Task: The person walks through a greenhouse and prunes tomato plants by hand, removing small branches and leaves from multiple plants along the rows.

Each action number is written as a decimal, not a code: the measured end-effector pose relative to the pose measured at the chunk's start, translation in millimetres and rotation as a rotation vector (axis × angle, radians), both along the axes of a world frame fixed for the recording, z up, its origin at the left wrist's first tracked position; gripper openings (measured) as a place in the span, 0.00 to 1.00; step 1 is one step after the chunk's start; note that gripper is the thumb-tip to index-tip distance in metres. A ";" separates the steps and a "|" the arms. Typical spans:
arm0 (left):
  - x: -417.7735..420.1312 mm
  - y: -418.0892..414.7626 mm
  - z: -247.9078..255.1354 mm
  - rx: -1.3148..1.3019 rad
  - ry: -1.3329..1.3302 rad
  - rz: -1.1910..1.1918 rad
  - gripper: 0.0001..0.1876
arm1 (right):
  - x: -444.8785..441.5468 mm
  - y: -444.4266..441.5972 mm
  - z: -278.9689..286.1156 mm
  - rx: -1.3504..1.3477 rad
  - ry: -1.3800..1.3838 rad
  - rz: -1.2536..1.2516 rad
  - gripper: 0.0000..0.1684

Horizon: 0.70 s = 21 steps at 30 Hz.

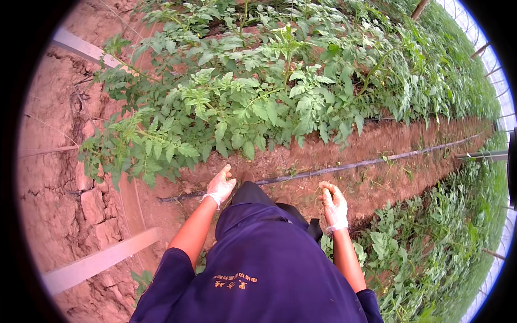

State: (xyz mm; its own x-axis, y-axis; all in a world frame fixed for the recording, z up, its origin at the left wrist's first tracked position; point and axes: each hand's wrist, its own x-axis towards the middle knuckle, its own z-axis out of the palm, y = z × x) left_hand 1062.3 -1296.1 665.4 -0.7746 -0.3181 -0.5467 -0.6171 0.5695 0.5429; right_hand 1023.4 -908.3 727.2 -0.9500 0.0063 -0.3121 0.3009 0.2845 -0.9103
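My left hand [221,186], in a thin translucent glove, hangs over the soil just below the lower leaves of a tomato plant [226,109]. Nothing shows in it; its fingers are partly curled. On the other side of my body, my right hand [334,204], gloved alike, is raised over the path with bent fingers. Whether something small sits between its fingertips cannot be told. A black drip hose [343,167] runs along the reddish soil, past my shoe [248,177], with one end left of my left hand.
Another row of tomato plants [428,250] grows at the lower right. Pale posts or beams [101,260] and thin wires cross the left side over a cracked earth wall [91,206]. The greenhouse film [499,87] curves along the right rim.
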 end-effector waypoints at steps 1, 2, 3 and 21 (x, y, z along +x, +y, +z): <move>-2.6 -5.3 14.3 0.036 -0.029 0.034 0.36 | -0.2 -6.0 0.0 0.002 -0.004 -0.003 0.16; -2.2 -16.1 7.7 0.049 -0.028 0.046 0.36 | -0.6 -12.5 1.6 0.045 -0.045 0.009 0.16; -2.5 -24.1 6.4 0.064 -0.028 0.060 0.36 | -0.3 -20.7 4.0 0.050 -0.044 0.024 0.16; -93.3 -85.6 -63.0 0.139 -0.330 -1.035 0.34 | 44.6 -210.5 -133.4 -0.078 -0.312 -0.720 0.15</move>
State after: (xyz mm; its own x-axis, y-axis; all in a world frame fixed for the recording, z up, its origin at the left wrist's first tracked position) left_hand 969.0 -1381.7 602.4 -0.4401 0.4827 -0.7572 -0.0016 0.8428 0.5382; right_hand 1068.0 -1118.8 593.8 -0.5889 0.5540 -0.5885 0.6320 -0.1383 -0.7626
